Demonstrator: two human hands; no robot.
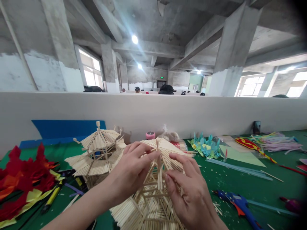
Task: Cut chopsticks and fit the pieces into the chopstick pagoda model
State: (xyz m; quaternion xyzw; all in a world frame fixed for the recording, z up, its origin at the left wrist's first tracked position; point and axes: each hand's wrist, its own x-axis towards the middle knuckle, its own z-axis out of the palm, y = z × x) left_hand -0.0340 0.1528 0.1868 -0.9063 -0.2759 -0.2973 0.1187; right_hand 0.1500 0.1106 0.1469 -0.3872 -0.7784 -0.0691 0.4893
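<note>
A pavilion model of thin wooden sticks point(150, 195) stands in front of me, its roof partly covered and its near side showing open framework. My left hand point(136, 169) is closed at the roof's peak, with thumb and forefinger pressed at the top of the frame. On the right, the curled fingers of my right hand point(189, 188) rest on a roof panel point(169, 145), the thumb lower down by an upright stick. Whether a loose stick is between those fingers is hidden. Left of it stands a similar tiered stick pavilion point(102, 150) with a finished-looking roof.
A blue glue gun point(237, 199) lies on the green table point(203, 179) at right, near clear glue sticks point(240, 168). Behind are blue paper flowers point(206, 145) and a pink-lidded container point(150, 135). Red paper pieces point(28, 179) lie left. A white partition point(153, 110) borders the back.
</note>
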